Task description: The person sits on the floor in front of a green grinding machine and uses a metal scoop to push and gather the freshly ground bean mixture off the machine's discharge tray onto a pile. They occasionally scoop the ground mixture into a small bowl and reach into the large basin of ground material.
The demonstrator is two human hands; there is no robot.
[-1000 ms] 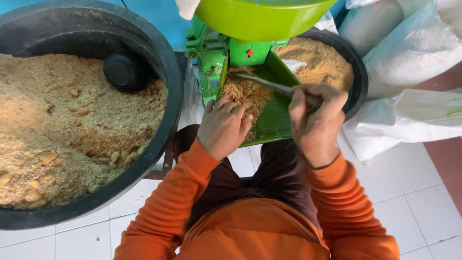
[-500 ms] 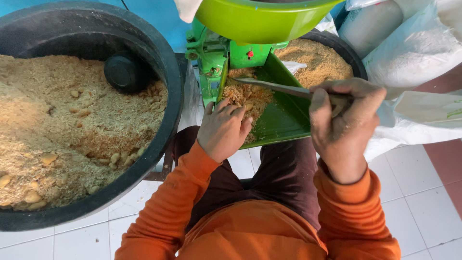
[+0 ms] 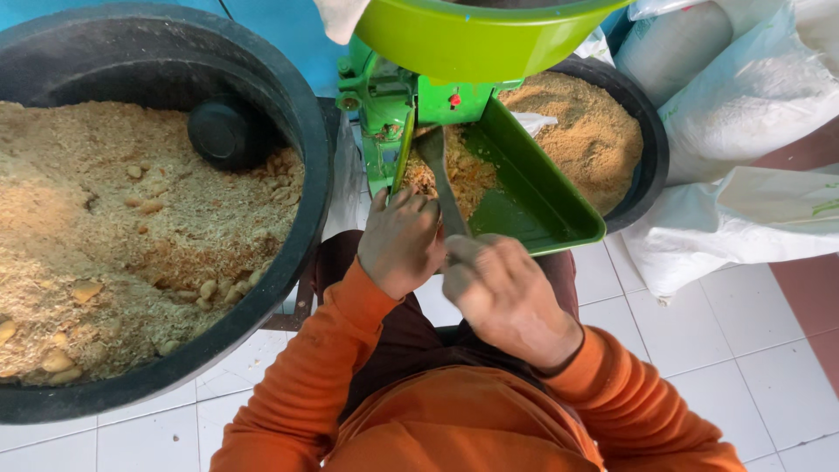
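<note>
At frame centre, our right hand (image 3: 511, 301) grips a metal scraper (image 3: 441, 179) reaching into the green chute (image 3: 533, 188); our left hand (image 3: 400, 240) rests loosely curled at its edge. White sacks (image 3: 743, 131) fill the upper right.

Glossy green painted-metal chute (image 3: 533, 188), dull grey metal spoon (image 3: 441, 179), smooth lime plastic hopper (image 3: 472, 39), matt black plastic tub (image 3: 301, 131) of coarse, crumbly tan meal (image 3: 105, 218), soft orange cloth sleeves (image 3: 315, 376), shiny white floor tiles (image 3: 699, 350)
</note>
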